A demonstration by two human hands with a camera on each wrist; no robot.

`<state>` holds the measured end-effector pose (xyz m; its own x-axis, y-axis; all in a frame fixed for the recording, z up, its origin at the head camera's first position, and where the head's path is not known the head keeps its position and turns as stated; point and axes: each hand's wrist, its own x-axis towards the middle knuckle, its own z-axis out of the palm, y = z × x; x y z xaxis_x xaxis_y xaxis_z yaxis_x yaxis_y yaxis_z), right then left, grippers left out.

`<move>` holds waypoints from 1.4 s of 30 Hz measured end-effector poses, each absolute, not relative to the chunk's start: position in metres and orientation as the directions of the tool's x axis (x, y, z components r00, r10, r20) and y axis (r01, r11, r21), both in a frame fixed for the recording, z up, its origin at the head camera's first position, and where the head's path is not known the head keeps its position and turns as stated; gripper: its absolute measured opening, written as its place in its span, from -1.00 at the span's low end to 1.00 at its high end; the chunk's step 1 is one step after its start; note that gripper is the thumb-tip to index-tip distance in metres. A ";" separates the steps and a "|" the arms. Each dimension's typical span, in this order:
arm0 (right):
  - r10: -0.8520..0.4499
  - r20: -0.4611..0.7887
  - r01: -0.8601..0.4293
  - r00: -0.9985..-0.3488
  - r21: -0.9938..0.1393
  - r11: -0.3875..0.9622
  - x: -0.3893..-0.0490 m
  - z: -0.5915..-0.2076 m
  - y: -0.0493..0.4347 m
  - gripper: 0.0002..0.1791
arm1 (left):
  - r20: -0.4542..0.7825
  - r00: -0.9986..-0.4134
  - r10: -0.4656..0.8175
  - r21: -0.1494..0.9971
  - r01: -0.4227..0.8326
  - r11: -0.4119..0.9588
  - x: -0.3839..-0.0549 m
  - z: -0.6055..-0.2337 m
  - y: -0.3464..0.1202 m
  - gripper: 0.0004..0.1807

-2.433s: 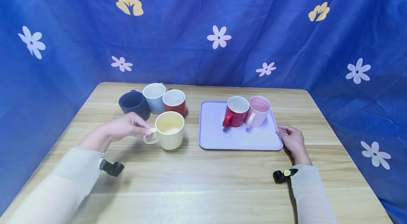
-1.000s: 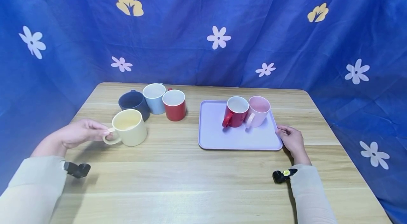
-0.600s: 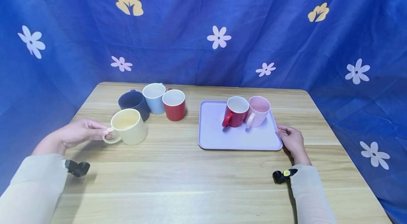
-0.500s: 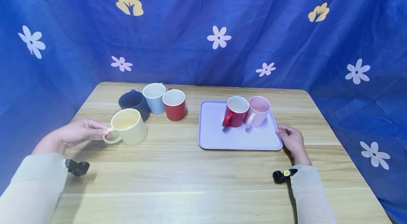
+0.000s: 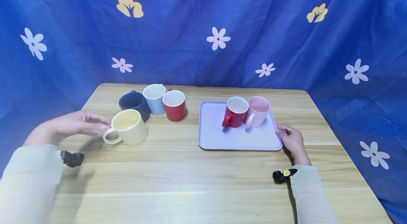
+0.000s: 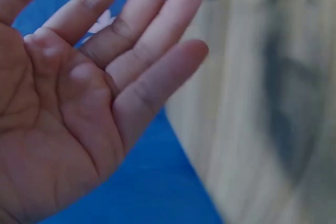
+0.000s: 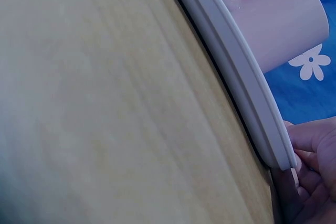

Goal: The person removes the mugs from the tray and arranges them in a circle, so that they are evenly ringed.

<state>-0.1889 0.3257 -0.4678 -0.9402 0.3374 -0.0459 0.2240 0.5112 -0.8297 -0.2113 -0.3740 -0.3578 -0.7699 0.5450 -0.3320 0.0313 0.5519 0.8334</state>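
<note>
A cream mug [image 5: 128, 130] stands upright on the table at the left, its handle pointing left. My left hand [image 5: 76, 125] is just beside that handle, fingers extended and relaxed; in the left wrist view the palm of the left hand [image 6: 79, 93] shows nothing held. Over on the right, my right hand [image 5: 293, 141] pinches the right edge of the lilac tray [image 5: 219, 139], thumb and fingers about its rim near the corner. On the tray are a red mug [image 5: 239, 116] and a pink mug [image 5: 260, 111], side by side, handles toward me.
Behind the cream mug sit a dark blue mug [image 5: 140, 105], a light blue mug [image 5: 155, 103] and another red mug [image 5: 175, 109], close together. The wooden table [image 5: 178, 181] ends against a blue flowered curtain [image 5: 178, 33].
The left hand carried the cream mug left and set it in front of the dark blue mug, then let go of the handle. The right hand and tray stayed put.
</note>
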 end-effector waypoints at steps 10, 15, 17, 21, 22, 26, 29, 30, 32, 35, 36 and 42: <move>0.348 -0.054 0.235 -0.936 -0.832 0.502 -0.190 -0.467 0.325 -0.62 | -0.185 -0.906 0.380 0.752 0.119 0.649 -0.216 -0.318 -0.363 -0.53; 0.343 -0.046 0.227 -0.938 -0.830 0.509 -0.190 -0.467 0.325 -0.62 | -0.138 -0.946 0.292 0.770 0.083 0.632 -0.216 -0.310 -0.347 -0.43; 0.342 -0.044 0.225 -0.938 -0.831 0.509 -0.190 -0.467 0.325 -0.62 | -0.114 -0.962 0.247 0.793 0.062 0.606 -0.217 -0.310 -0.338 -0.39; 0.347 -0.045 0.228 -0.937 -0.830 0.509 -0.190 -0.467 0.324 -0.63 | -0.046 -0.983 0.176 0.851 0.054 0.523 -0.222 -0.313 -0.318 -0.44; 0.348 -0.047 0.230 -0.936 -0.830 0.508 -0.190 -0.467 0.324 -0.63 | -0.021 -0.986 0.168 0.865 0.066 0.497 -0.223 -0.315 -0.312 -0.48; 0.350 -0.052 0.235 -0.935 -0.829 0.507 -0.190 -0.467 0.323 -0.63 | 0.049 -0.989 0.143 0.904 0.104 0.416 -0.229 -0.320 -0.291 -0.61; 0.348 -0.057 0.238 -0.936 -0.829 0.505 -0.190 -0.466 0.323 -0.62 | 0.085 -0.986 0.143 0.916 0.134 0.378 -0.232 -0.324 -0.275 -0.59; 0.348 -0.057 0.239 -0.936 -0.829 0.506 -0.189 -0.466 0.323 -0.62 | 0.091 -0.986 0.142 0.917 0.139 0.373 -0.233 -0.325 -0.269 -0.57; 0.347 -0.058 0.238 -0.936 -0.830 0.504 -0.189 -0.467 0.324 -0.62 | 0.091 -0.984 0.151 0.917 0.142 0.372 -0.235 -0.328 -0.258 -0.51; 0.348 -0.057 0.239 -0.936 -0.828 0.507 -0.189 -0.467 0.324 -0.62 | 0.069 -0.985 0.158 0.907 0.127 0.400 -0.238 -0.331 -0.240 -0.43; 0.349 -0.055 0.238 -0.935 -0.828 0.508 -0.189 -0.467 0.324 -0.62 | 0.064 -0.984 0.163 0.902 0.127 0.413 -0.239 -0.332 -0.234 -0.41; 0.358 -0.057 0.247 -0.932 -0.822 0.513 -0.191 -0.469 0.324 -0.62 | 0.041 -0.976 0.212 0.896 0.130 0.424 -0.244 -0.332 -0.199 -0.41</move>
